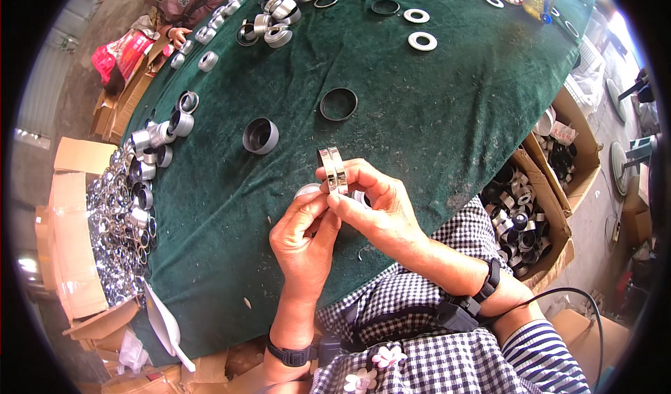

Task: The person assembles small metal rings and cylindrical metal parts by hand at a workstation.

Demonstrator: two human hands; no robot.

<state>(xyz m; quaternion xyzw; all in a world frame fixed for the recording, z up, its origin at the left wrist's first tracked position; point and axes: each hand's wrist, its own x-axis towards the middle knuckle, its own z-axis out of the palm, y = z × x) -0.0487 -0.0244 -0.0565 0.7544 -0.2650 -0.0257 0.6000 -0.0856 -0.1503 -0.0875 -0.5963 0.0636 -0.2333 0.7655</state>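
In front of me, a shiny silver metal ring [333,170] with a groove round its band stands on edge between my hands. My right hand [377,209] grips it between thumb and fingers. The fingers of my left hand [302,240] are pinched together at its lower edge. Just behind my left fingertips shows a pale round piece [307,189], partly hidden. Another ring-shaped piece [361,197] peeks out by my right fingers; whether it is held or lies on the cloth I cannot tell. Beyond my hands lie a grey cup-shaped ring [261,136] and a flat black ring [339,104].
Green cloth [412,114] covers the table. Several silver rings line its left edge, beside a carton [73,233] heaped with thin shiny rings. A white scoop [163,320] lies at lower left. Cartons of parts [521,219] stand at right. Another person's hand [179,36] is at far left.
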